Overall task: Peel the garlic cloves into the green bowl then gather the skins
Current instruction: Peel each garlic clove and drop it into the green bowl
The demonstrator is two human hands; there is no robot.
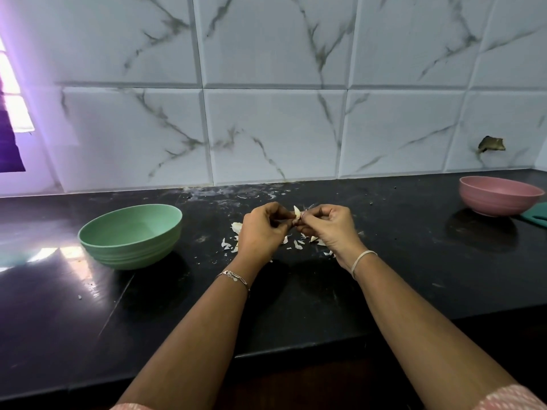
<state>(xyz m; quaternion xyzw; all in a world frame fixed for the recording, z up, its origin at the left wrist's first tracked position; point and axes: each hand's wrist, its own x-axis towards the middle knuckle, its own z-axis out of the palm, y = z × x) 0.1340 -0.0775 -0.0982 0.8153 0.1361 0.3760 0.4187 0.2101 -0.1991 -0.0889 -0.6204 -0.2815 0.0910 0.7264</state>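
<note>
A pale garlic clove (297, 213) is held above the black counter, pinched between my left hand (262, 230) and my right hand (330, 229). The fingertips of both hands meet around it. Several white garlic skins (299, 245) lie scattered on the counter under and around my hands. A larger pale piece (236, 226) lies just left of my left hand. The green bowl (130, 236) stands upright on the counter to the left, apart from my hands; I see nothing inside it from here.
A pink bowl (500, 195) stands at the far right by the wall, with a teal object (537, 218) beside it at the frame edge. Marble-patterned tiles (275, 134) back the counter. The counter's front edge (296, 352) runs below my forearms.
</note>
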